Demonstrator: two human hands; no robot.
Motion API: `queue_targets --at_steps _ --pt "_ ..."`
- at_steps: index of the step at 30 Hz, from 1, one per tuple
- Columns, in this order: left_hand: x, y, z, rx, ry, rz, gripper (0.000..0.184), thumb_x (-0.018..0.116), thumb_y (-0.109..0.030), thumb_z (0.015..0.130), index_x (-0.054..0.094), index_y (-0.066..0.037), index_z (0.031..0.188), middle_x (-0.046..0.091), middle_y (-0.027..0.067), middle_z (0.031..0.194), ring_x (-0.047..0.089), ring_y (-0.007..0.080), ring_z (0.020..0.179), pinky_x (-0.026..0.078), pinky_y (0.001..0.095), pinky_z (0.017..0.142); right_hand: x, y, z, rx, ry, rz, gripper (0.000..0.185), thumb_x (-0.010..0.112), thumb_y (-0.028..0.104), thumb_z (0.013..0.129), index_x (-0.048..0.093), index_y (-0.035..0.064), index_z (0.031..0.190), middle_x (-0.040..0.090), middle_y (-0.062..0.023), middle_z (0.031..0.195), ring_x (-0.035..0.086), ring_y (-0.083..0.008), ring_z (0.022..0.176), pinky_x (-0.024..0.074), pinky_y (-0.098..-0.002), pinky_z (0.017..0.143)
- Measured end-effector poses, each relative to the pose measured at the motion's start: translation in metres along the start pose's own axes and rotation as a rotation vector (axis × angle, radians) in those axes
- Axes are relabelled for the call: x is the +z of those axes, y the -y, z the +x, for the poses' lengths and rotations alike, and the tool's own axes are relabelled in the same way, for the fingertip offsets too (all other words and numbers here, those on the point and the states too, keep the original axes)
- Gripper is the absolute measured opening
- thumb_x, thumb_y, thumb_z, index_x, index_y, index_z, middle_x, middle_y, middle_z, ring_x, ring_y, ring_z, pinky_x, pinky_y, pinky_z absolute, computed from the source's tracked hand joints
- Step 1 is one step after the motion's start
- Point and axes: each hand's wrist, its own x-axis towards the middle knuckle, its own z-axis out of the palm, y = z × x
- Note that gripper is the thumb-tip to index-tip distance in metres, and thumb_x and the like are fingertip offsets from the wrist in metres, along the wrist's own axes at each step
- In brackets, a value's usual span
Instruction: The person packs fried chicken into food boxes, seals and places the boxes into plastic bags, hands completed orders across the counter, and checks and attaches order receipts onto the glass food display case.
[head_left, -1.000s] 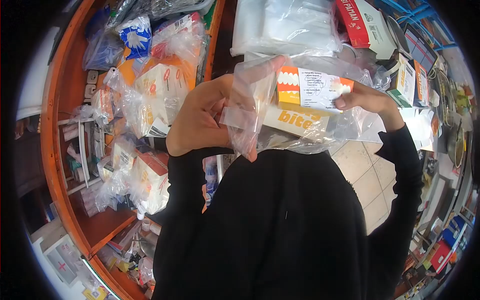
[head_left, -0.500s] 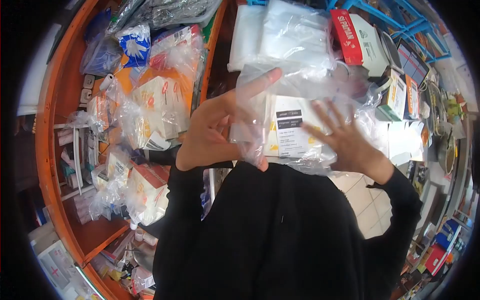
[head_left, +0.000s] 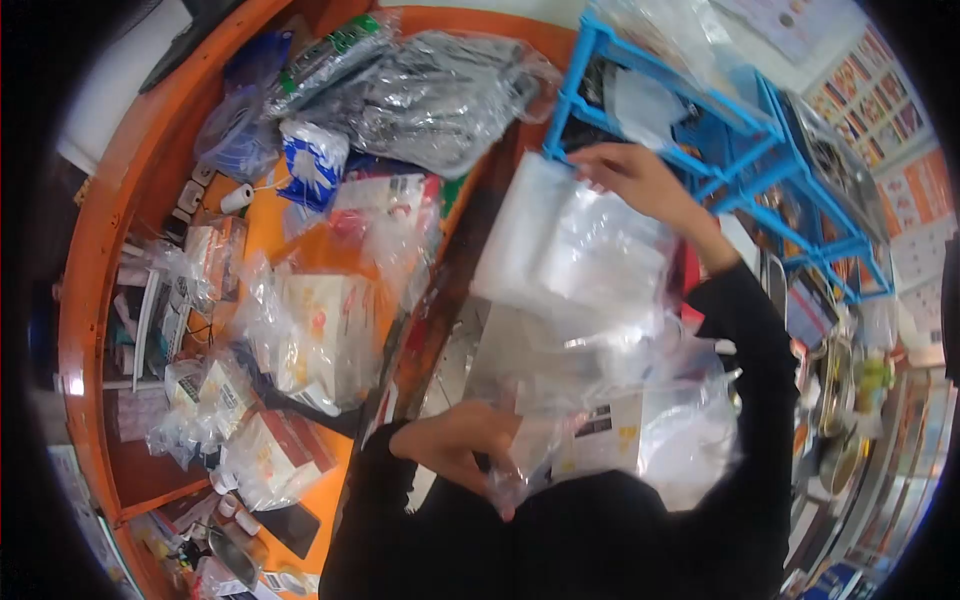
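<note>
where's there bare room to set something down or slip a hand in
Orange counter shows bare between the dark flat device, the red-topped bagged box and the left sleeve. A hand might fit between the counter's edge and the clear bags, where floor shows. Crowded around the blue rack.

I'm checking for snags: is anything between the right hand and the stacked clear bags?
Nothing visible. The right hand is over the far edge of the clear bags; whether it touches them is unclear. The blue rack stands beyond, not between.
</note>
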Motion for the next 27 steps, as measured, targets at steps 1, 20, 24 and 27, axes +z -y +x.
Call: queue_targets --at_steps 1,20,24,27 --pt "-0.004 0.0 0.001 0.005 -0.016 0.018 0.023 0.07 -0.021 0.051 0.058 -0.014 0.068 0.054 0.0064 0.083 0.052 0.0228 0.072 0.039 0.0284 0.054 0.01 -0.02 0.037 0.018 -0.05 0.017 0.018 0.046 0.01 0.073 0.055 0.0005 0.086 0.056 -0.0118 0.074 0.054 -0.015 0.062 0.0429 -0.0275 0.058" --pt "-0.051 0.043 0.014 0.366 0.096 -0.337 0.018 0.057 -0.009 0.069 0.047 -0.001 0.081 0.052 0.0103 0.069 0.054 0.0181 0.065 0.045 0.0279 0.062 0.045 -0.124 0.183 -0.118 -0.508 -0.617 0.015 0.054 0.01 0.06 0.053 0.0011 0.072 0.053 -0.0182 0.063 0.052 -0.0343 0.06 0.0405 -0.038 0.058" --pt "-0.042 0.046 0.004 0.286 0.032 -0.476 0.026 0.057 -0.012 0.07 0.047 0.001 0.091 0.051 0.0092 0.065 0.054 0.0171 0.058 0.045 0.0264 0.056 0.052 -0.114 0.142 -0.286 -0.746 -0.632 0.013 0.055 0.007 0.063 0.046 0.001 0.07 0.051 -0.0169 0.06 0.052 -0.0343 0.058 0.0405 -0.038 0.055" --pt "-0.031 0.048 -0.006 -0.143 -0.097 -0.669 0.029 0.068 -0.017 0.057 0.051 -0.008 0.078 0.052 0.0078 0.075 0.053 0.0218 0.065 0.041 0.028 0.055 0.042 -0.086 0.117 0.015 -0.531 -0.328 0.022 0.06 0.011 0.061 0.043 0.0002 0.068 0.05 -0.0142 0.06 0.05 -0.0263 0.054 0.0382 -0.0316 0.051"
